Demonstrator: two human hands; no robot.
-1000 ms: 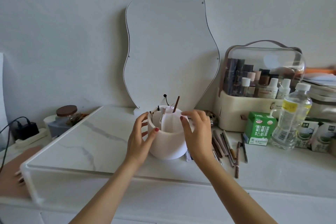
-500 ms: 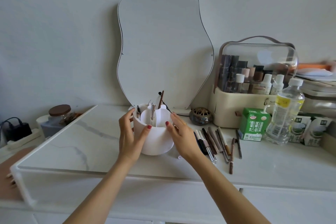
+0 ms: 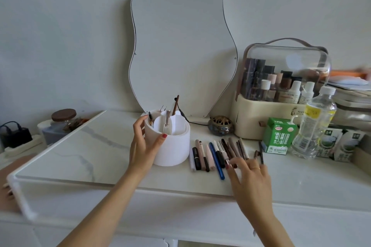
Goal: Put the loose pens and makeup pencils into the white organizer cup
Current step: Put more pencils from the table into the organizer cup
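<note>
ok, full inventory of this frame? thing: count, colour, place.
organizer cup: one, white, centre of counter, a few tools standing inside
loose pens and pencils: a dozen or so, black, pink, blue, brown, lying right of cup
mirror: one, wavy outline, leaning on wall behind cup
cosmetics case: one, cream base, clear lid, right rear
drink carton: one, green, right of pens
water bottle: one, clear, right of carton
incense holder: one, dark, behind pens
jar: one, brown lid, far left
left hand: holds cup's side
right hand: open, fingers over pens
</note>
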